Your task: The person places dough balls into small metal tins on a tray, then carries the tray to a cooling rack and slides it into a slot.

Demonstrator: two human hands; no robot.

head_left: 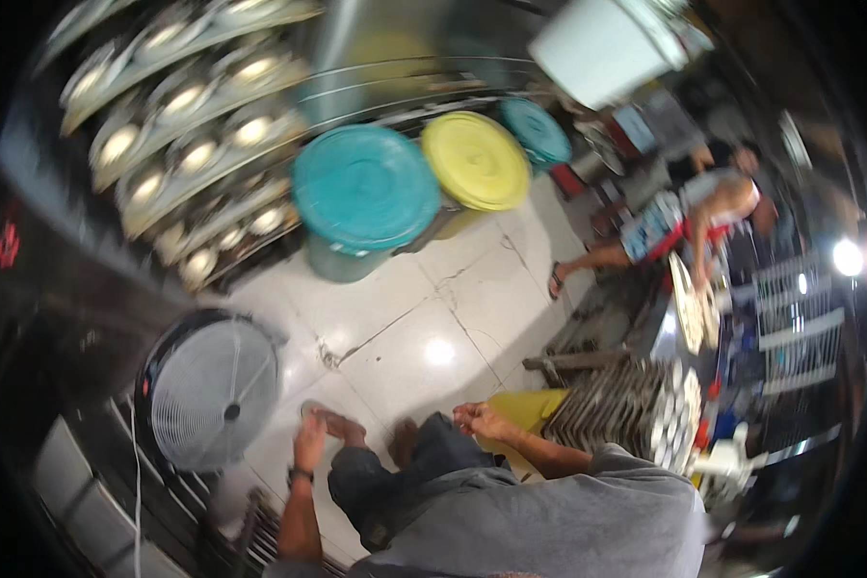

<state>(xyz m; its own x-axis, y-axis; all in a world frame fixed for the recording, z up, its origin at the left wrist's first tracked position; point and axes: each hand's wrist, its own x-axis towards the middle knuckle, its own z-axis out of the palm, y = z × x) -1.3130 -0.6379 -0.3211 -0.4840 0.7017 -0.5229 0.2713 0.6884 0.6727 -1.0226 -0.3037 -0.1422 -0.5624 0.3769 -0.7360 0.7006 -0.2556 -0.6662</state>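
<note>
White floor tiles [424, 337] fill the frame's middle, and at lower centre the person's left hand [309, 441] hangs loosely open just right of a round grey fan [212, 390], nearer it than the right hand [480, 421], lightly curled, holding nothing visible.

A round floor fan [212, 390] stands on the pale tiled floor [424, 318] at the left. Beyond it, three lidded tubs sit in a row: a large teal lid [364, 188], a yellow lid [476, 160] and a smaller teal lid [536, 131]. Racks of small round tins [178, 106] (blurred) fill the upper left. Another person [689, 226] bends over trays at the right.
</note>
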